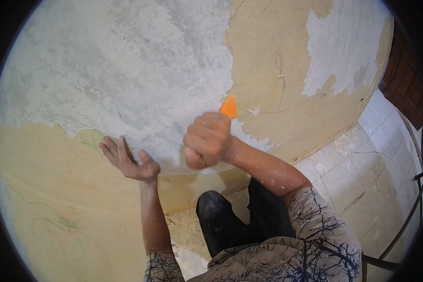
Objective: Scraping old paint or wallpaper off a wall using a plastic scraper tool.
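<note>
In my right hand [208, 139] I grip what looks like an orange scraper [230, 107]. Its pointed orange end sticks out above my fist; the rest is hidden by my fingers. The fist is in front of a wall [127, 77], by the ragged border between bare grey-white plaster and yellow paint [264, 70]. Whether the tool touches the wall I cannot tell. My left hand [132, 160] is lower and to the left, fingers spread and holding nothing, close to or resting on the wall at another paint edge. White dust coats both forearms.
Paint flakes [342, 142] litter the white tiled floor [366, 183] along the wall's foot. My bent knees [215, 211] are close to the wall. Dark curved tubing [405, 225] stands at the right, and a brown wooden door [407, 81] is at the far right.
</note>
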Action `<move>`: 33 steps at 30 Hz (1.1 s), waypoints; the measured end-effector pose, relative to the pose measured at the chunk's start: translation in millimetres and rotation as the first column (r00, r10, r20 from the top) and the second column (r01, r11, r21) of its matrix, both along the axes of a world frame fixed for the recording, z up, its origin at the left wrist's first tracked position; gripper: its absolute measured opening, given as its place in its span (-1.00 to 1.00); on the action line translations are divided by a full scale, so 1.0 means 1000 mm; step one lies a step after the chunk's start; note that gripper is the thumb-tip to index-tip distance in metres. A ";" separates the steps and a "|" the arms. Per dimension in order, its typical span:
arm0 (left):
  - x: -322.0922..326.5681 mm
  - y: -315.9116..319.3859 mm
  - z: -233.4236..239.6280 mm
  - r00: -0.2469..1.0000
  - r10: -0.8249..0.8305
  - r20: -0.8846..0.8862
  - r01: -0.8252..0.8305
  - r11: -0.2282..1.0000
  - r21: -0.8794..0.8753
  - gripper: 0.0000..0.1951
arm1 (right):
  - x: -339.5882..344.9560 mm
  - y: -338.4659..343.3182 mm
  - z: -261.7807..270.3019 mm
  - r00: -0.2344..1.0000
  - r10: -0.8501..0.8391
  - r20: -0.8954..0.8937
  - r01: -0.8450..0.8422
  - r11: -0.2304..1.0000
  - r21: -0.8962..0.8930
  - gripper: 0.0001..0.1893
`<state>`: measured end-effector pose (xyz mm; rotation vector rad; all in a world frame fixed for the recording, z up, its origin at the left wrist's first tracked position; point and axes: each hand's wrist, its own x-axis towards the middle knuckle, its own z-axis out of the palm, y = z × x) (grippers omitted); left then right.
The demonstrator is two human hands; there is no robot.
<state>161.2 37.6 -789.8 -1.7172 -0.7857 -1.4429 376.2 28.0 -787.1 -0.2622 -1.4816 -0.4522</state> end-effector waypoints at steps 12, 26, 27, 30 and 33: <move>-0.002 0.002 -0.001 0.999 0.011 -0.043 -0.009 0.999 0.035 -0.50 | -0.017 -0.049 0.004 0.955 0.292 0.057 -0.295 0.954 0.052 -0.74; -0.008 0.002 -0.001 0.996 0.025 -0.091 -0.024 1.000 0.012 -0.50 | -0.010 -0.009 0.001 0.994 0.102 0.049 -0.100 0.995 -0.027 -0.75; -0.006 0.003 -0.002 0.996 0.023 -0.086 -0.022 1.000 0.013 -0.50 | -0.010 -0.020 0.004 0.993 0.100 0.055 -0.099 0.995 -0.026 -0.75; -0.002 0.003 -0.004 0.998 -0.053 0.020 0.053 0.999 -0.002 -0.50 | -0.003 -0.017 0.000 0.942 0.322 0.097 -0.323 0.946 -0.003 -0.75; -0.002 0.003 -0.003 0.999 -0.032 -0.027 0.031 0.999 -0.009 -0.50 | -0.011 -0.016 -0.001 0.953 0.282 0.112 -0.283 0.959 -0.005 -0.74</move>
